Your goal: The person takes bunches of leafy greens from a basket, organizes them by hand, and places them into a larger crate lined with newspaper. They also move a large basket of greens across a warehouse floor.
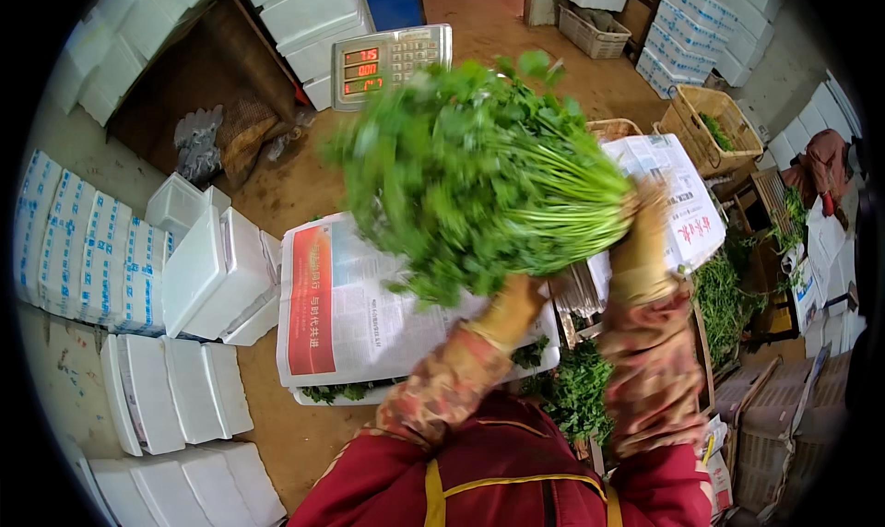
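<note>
A large bunch of coriander (489, 177) is held up in front of me, its leaves to the left and smeared by motion. My right hand (643, 236), in a tan glove, is closed round the pale stem ends. My left hand (513, 307), also gloved, grips the bunch from below; its fingertips are hidden. Beneath the bunch, a newspaper sheet (355, 329) with a red panel lies over a white foam box (369, 398). Greens stick out under the sheet. A stack of newspapers (687, 200) lies beside my right hand.
A scale with a lit red display (392, 66) stands beyond the bunch. White foam boxes (198, 389) are stacked at the left. Loose greens (581, 389) lie by my right forearm, more greens (728, 292) farther right. A yellow basket (710, 130) stands at the far right.
</note>
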`<state>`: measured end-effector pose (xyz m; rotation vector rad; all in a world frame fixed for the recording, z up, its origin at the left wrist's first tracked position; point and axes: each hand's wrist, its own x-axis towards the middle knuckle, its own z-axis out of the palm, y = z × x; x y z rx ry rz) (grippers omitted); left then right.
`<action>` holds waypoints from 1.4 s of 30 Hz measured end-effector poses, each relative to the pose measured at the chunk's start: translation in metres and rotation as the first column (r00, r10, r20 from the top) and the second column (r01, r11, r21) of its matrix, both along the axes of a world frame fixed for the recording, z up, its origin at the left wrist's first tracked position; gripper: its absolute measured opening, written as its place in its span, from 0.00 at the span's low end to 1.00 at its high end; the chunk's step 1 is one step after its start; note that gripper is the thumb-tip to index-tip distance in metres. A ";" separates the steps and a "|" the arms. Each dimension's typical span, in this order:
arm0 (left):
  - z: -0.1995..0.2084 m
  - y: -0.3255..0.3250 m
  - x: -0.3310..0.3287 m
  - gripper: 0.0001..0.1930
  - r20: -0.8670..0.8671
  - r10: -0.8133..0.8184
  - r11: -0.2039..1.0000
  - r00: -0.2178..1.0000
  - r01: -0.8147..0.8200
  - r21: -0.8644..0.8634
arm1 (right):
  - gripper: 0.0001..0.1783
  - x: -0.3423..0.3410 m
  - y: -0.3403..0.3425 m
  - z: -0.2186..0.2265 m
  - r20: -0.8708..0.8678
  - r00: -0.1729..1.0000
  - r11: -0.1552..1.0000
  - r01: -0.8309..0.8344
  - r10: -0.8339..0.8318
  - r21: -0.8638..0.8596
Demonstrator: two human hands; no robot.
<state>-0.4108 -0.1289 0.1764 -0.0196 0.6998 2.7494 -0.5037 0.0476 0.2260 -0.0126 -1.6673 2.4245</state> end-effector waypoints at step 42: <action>-0.008 -0.185 -0.055 0.22 -0.246 -0.097 -0.730 0.964 -0.237 -0.641 | 0.17 0.181 -0.027 -0.069 0.057 0.961 0.515 -0.193 0.269 0.835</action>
